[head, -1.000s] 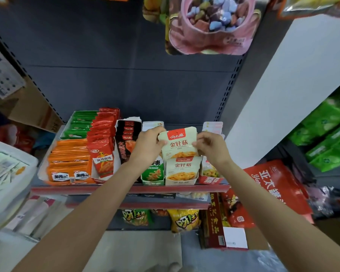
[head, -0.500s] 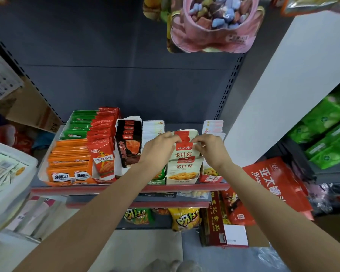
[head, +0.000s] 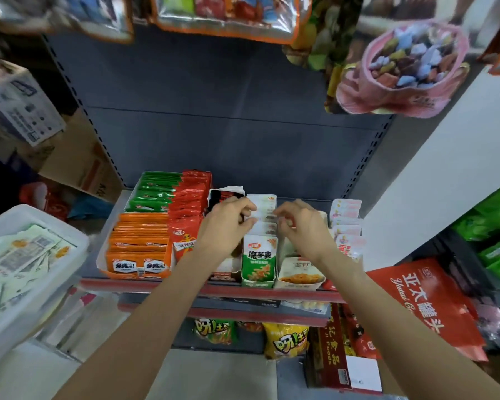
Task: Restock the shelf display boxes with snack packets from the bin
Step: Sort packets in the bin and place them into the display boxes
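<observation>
Left hand (head: 228, 223) fingers curled on packet row (head: 264, 217) in green display box (head: 259, 264); right hand (head: 302, 226) fingers loosely curled just right of row, grasp unclear; row runs front-to-back between hands.

1. Both hands reach over the shelf (head: 145, 284): the left hand (head: 228, 223) and right hand (head: 300, 226) curl their fingers at the row of green-and-white packets (head: 259, 259).
2. Beside it stands a cream display box (head: 298, 277).
3. Orange packets (head: 139, 249) fill the left box.
4. A white bin (head: 70, 255) sits at far left.
</observation>
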